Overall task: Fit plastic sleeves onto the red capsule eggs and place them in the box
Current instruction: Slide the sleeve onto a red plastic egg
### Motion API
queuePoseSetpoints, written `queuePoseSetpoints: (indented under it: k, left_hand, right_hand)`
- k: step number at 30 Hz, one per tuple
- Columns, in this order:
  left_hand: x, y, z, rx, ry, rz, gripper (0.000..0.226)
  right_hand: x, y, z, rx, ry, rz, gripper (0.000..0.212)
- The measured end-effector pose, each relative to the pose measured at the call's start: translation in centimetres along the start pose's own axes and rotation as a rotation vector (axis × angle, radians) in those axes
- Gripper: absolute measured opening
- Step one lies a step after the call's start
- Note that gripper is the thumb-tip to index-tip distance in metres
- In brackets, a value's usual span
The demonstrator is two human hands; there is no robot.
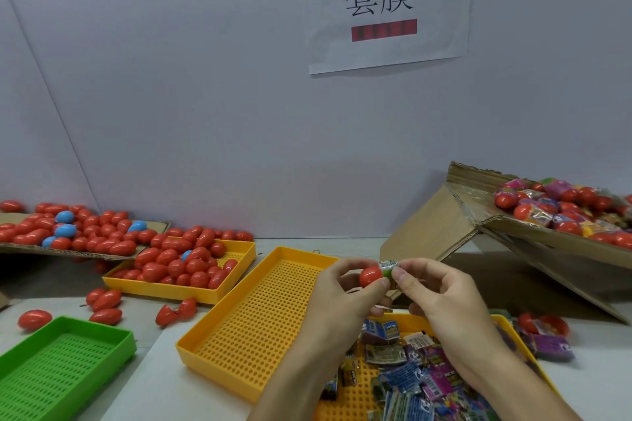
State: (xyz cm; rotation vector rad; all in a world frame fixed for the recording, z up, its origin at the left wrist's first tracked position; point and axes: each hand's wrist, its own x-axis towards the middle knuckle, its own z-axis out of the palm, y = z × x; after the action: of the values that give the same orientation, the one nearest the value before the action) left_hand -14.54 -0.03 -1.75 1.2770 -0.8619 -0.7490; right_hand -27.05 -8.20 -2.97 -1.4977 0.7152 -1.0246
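My left hand grips a red capsule egg between thumb and fingers, above the table's middle. A green printed plastic sleeve covers the egg's right end, and my right hand pinches that sleeve. At the right, a tilted cardboard box holds several sleeved eggs. Below my hands, a yellow tray holds a heap of loose flat sleeves. More bare red eggs fill a yellow tray at the left.
An empty perforated yellow tray lies in the centre, a green tray at the lower left. Red and a few blue eggs pile on a cardboard sheet at far left. Loose eggs scatter on the table. A sleeved egg lies at the right.
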Motion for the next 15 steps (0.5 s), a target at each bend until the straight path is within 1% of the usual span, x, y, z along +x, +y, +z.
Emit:
queuePoseSetpoints:
  k: [2,5,6,9,12,15]
  left_hand:
    - [-0.08,0.04,0.05,0.020,0.008,0.006,0.022]
    - [-0.18,0.04,0.08,0.076,0.012,0.029,0.020]
    - [-0.21,0.04,0.09,0.099,0.011,0.038,0.020]
    - [-0.39,0.06,0.15,0.154,-0.008,0.058,0.020]
    - [-0.42,-0.03,0.20,0.179,-0.017,0.061,0.021]
    - [-0.35,-0.06,0.17,0.208,-0.028,0.046,0.023]
  right_hand:
    - [-0.04,-0.14,-0.02,0.018,-0.012,0.011,0.013]
    - [-0.02,-0.33,-0.07,0.042,-0.025,0.027,0.031]
    - [0.03,-0.34,-0.08,0.048,-0.025,0.035,0.032]
    - [0.12,-0.38,-0.14,0.068,-0.019,0.062,0.026]
    - [0.18,-0.22,-0.22,0.071,-0.016,0.091,0.029]
    - [0.31,0.07,-0.33,0.091,-0.010,0.122,0.015]
